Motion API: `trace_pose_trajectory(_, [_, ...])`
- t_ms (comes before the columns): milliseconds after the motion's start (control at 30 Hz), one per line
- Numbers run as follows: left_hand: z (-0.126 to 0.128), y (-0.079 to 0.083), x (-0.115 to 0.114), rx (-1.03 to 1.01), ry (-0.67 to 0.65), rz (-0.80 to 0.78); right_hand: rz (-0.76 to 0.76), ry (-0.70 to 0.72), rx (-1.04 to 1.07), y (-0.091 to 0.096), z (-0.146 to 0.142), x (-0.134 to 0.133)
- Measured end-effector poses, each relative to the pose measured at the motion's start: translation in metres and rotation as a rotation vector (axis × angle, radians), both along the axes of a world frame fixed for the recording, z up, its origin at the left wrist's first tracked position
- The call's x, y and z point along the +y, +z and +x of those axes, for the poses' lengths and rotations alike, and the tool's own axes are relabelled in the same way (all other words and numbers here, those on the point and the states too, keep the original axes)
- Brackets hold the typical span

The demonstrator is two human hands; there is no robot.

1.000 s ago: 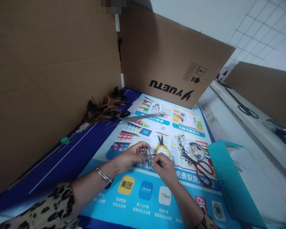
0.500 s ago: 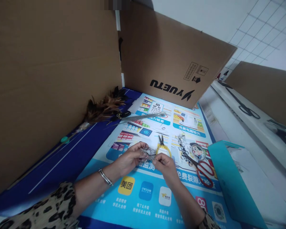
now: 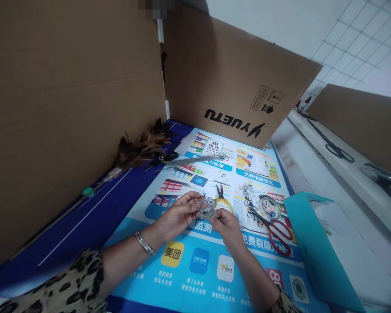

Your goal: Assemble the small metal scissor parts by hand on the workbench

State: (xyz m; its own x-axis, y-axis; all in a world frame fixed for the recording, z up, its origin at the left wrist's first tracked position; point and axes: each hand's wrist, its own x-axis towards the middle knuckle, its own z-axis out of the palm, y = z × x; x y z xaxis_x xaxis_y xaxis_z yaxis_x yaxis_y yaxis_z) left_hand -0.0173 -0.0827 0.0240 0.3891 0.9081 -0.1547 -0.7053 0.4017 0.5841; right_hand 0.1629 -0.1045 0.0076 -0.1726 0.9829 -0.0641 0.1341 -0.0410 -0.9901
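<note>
Between my hands is a small openwork piece of bent silvery wire (image 3: pixel 208 208). My left hand (image 3: pixel 180 213) grips its left side, fingers closed around the edge. At its lower right edge, my right hand (image 3: pixel 225 221) pinches the wire between thumb and fingers. Just behind it on the printed sheet lie yellow-handled pliers (image 3: pixel 220 192), jaws pointing away, with the handles partly hidden by my right hand. To the right, red-handled scissors (image 3: pixel 280 234) lie beside a heap of small wire loops (image 3: pixel 250 204).
A bundle of straight wires (image 3: pixel 198 160) lies farther back on the printed sheet (image 3: pixel 143 287). A feather duster (image 3: pixel 140 145) rests along the left cardboard wall (image 3: pixel 71 87). A round container (image 3: pixel 270 206) sits near the scissors, and a turquoise box flap (image 3: pixel 316 252) stands at right.
The wire piece has been turned and lifted slightly, so its open frame faces the camera more. Both hands shifted a little with it; the tools around stay put.
</note>
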Motion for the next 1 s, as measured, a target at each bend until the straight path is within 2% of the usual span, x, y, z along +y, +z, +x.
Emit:
trace_pose_trajectory(200, [0.0020, -0.0027, -0.0032, 0.042, -0.047, 0.079, 0.023, 0.013, -0.044, -0.0067, -0.0021, -0.0002])
trace_pose_trajectory(433, [0.0043, -0.0018, -0.0087, 0.197, -0.092, 0.156, 0.060, 0.029, -0.071, -0.0078, -0.0025, -0.0007])
trace_pose_trajectory(700, [0.0060, -0.0031, -0.0082, 0.208, -0.004, 0.088, 0.046, 0.035, -0.156, -0.0047, -0.0031, -0.0012])
trace_pose_trajectory(867, [0.0055, -0.0027, -0.0083, 0.169, -0.026, 0.079, 0.054, 0.047, -0.142, -0.0047, -0.0035, -0.0015])
trace_pose_trajectory(1000, [0.0059, -0.0037, -0.0095, 0.228, -0.069, 0.095, 0.088, 0.038, -0.177, -0.0046, -0.0039, -0.0011])
